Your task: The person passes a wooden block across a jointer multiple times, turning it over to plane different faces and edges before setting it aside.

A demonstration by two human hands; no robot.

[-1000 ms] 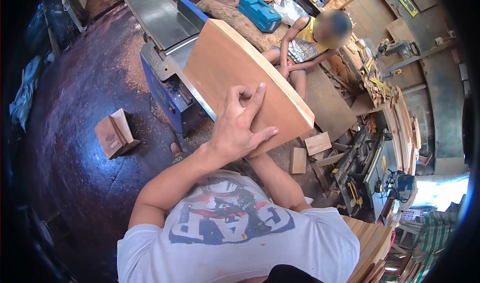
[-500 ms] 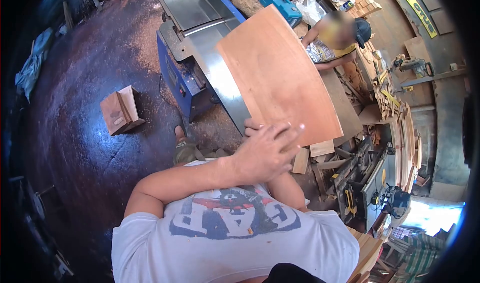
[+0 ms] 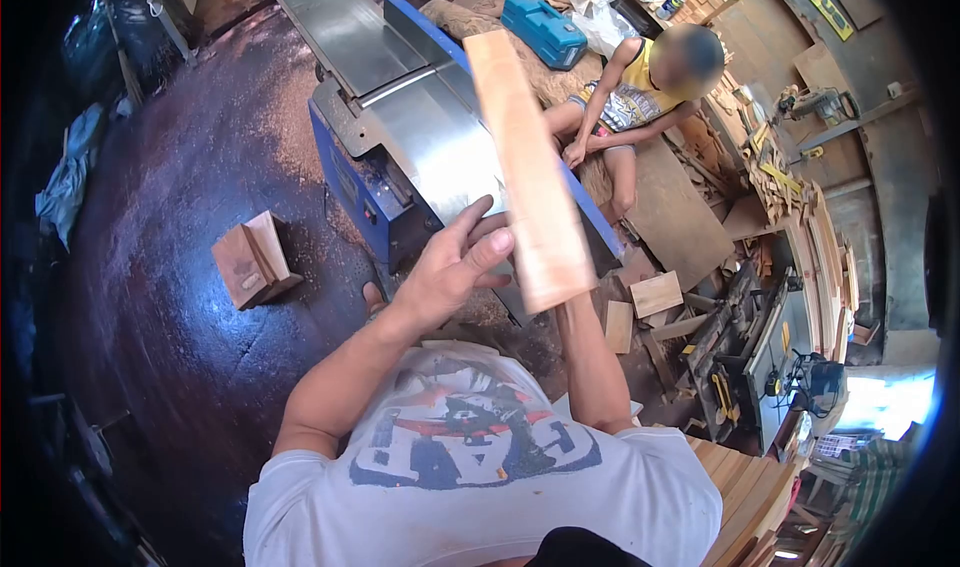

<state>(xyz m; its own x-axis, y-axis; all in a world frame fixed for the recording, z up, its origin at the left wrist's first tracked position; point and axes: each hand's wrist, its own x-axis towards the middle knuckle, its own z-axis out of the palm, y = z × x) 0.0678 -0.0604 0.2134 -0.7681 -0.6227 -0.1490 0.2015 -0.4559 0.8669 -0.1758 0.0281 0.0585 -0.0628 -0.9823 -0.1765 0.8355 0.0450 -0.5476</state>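
A wooden board [image 3: 535, 182] is held up in front of me, tilted so that its face looks narrow; its near end is slightly blurred. Beside its left edge is my left hand [image 3: 450, 270], fingers apart and thumb close to the wood. My right forearm [image 3: 592, 367] goes up behind the board's near end. The board hides my right hand, which appears to be bearing it from behind. Under and left of the board lies the metal bed of a blue jointer planer [image 3: 430, 127].
A person [image 3: 640, 97] in a yellow top sits beyond the machine, near a teal tool case [image 3: 545, 29]. Wood blocks [image 3: 255, 262] rest on the dark floor at left. Stacked planks [image 3: 735, 487] and a black bench machine [image 3: 745, 357] stand at right.
The board has turned from showing its broad face to a narrow, tilted view. My left hand has come off its face and moved left to its edge.
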